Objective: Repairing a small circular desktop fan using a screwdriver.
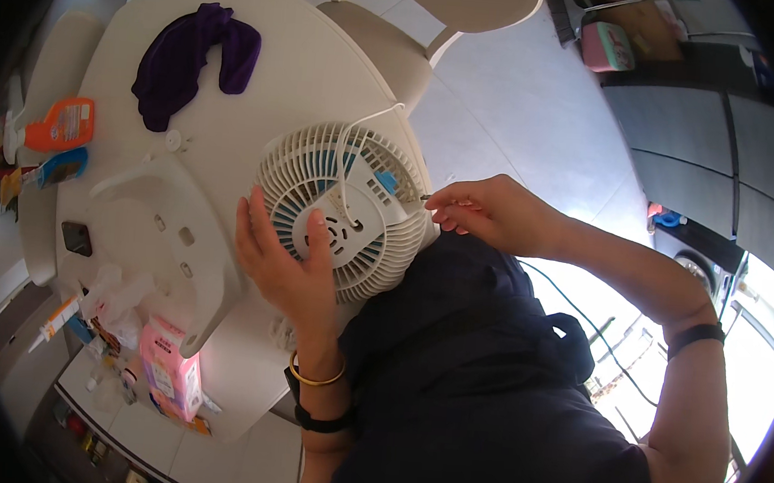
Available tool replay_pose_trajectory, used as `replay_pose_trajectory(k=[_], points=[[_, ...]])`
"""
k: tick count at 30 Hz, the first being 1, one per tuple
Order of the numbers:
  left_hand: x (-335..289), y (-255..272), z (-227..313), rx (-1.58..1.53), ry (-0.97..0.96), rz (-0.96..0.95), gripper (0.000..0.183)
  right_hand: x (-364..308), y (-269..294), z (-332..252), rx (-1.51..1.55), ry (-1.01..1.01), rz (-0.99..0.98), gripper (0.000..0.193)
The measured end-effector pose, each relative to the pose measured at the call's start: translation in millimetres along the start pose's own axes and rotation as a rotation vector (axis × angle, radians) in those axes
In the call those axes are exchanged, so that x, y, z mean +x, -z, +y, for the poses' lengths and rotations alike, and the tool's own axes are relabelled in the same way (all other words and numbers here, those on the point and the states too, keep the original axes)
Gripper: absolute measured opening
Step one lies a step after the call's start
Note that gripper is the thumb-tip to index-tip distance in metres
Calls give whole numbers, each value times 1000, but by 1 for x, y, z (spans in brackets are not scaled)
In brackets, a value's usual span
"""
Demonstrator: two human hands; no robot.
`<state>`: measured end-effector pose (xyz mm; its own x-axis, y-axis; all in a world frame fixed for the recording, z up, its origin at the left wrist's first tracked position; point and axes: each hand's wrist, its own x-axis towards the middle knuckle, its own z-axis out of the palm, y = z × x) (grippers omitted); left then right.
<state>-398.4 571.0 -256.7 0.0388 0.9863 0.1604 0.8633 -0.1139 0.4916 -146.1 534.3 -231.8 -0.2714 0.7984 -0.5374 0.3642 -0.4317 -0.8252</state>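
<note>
A white fan head (342, 210) lies at the table's right edge, the back of its round grille facing up and blue blades showing between the ribs. A white cord (343, 162) runs out of its hub. My left hand (288, 266) rests against the grille's near left side, its fingers and thumb spread. At the fan's right rim, my right hand (488, 211) has its thumb and fingertips pinched together. A small dark tip pokes out of them toward the grille; what it belongs to is hidden. Left of the fan sits a curved white stand (169, 217) with slots.
On the white table (302, 47) are a purple cloth (179, 70), an orange spray bottle (63, 125), a small white knob (174, 140), a dark phone (76, 238), a plastic bag (118, 299) and a pink pack (172, 366). A chair (400, 49) stands beyond the table.
</note>
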Motion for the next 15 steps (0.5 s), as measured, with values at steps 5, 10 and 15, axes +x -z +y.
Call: replay_pose_trajectory(k=[5,10,15], points=[[-1,2,-2,-12,4,-2,57,1,10,-10,-7,-89,-57,26],[0,3,2,-14,34,-33,57,-3,15,-4,153,-130,-13,27],[0,2,2,-8,27,-36,58,-9,8,0,108,-3,-28,20]])
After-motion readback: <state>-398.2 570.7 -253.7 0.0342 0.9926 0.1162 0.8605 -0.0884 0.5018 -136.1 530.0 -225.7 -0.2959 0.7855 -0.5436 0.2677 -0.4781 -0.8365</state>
